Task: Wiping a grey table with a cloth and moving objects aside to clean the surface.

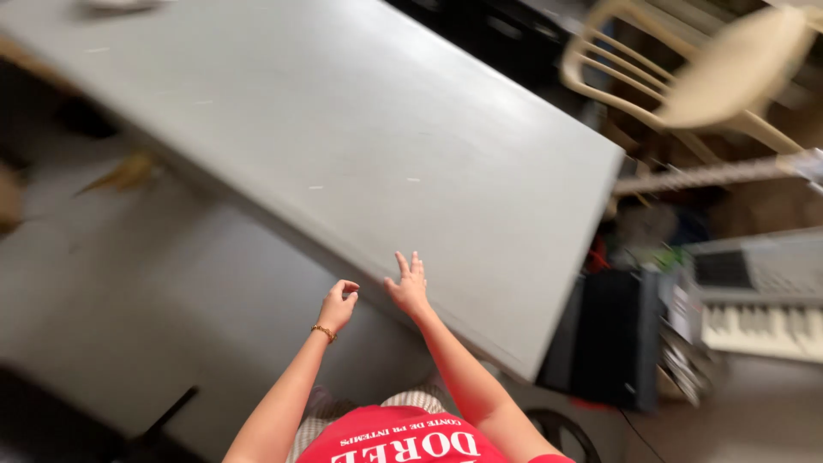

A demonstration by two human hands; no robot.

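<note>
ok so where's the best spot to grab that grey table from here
Probably the long near edge of the grey table, coming from the person's side. The right hand rests there with fingers spread; the left hand is curled just short of it. The top is flat and bare.
</note>
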